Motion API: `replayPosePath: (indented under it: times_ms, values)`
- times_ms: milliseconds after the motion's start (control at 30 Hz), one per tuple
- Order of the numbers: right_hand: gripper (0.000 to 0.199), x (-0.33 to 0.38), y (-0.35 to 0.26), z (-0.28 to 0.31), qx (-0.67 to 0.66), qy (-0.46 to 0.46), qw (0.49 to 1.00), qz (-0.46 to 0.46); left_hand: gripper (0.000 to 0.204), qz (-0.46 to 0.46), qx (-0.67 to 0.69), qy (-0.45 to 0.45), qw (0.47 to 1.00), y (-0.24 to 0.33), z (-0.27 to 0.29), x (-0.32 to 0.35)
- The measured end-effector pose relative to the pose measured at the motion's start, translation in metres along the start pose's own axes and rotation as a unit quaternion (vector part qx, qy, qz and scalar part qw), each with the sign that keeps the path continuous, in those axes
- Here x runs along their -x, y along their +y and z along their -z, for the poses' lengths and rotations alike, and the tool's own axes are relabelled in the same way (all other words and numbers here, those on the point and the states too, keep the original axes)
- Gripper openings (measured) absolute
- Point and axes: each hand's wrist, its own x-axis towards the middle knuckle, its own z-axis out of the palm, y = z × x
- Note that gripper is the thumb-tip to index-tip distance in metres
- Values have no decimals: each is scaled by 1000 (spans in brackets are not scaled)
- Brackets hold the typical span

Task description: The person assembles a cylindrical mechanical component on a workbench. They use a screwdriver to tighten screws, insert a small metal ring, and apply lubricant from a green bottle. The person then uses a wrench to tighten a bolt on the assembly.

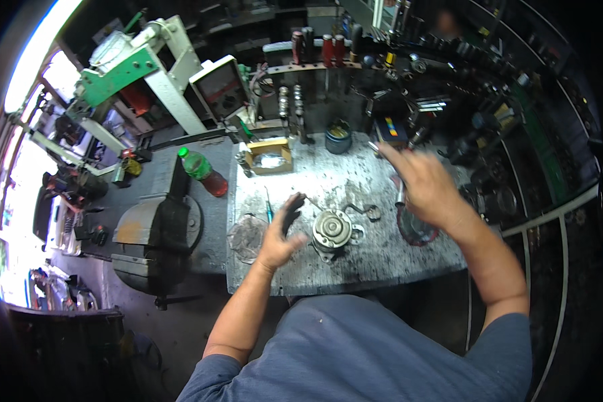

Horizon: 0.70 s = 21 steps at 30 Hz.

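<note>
A round metal motor [332,228], looking like a starter motor, stands on end near the front of the worn metal bench top [301,268]. A short dark lead with a metal end piece [372,212] lies just right of it. My left hand [283,234] hovers open beside the motor's left side, its fingers spread and darkened with grime. Raised over the bench to the right, my right hand [423,187] is smeared by motion. A small shiny tip [374,145] juts past its stretched forefinger; the rest of that thing is hidden in the fingers.
A black vise [155,234] stands left, near a green-capped bottle of red liquid [204,173]. A thin screwdriver [269,206] and a clear round dish [246,238] lie left of my hand. Behind are an open carton [269,157], a blue tin [338,137] and racked tools.
</note>
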Motion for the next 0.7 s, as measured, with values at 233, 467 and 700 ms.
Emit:
replayPosePath:
  times_ms: [233, 467, 700]
  values:
    - [51, 120, 68, -199, 60, -230, 916, -324, 57, 88, -574, 172, 796, -46, 103, -155]
    - [59, 172, 43, -202, -58, -61, 931, -355, 104, 346, -667, 37, 659, -61, 118, -251]
    - [65, 226, 1, -184, -167, -45, 876, -450, 111, 360, -645, 44, 673, -85, 126, -259]
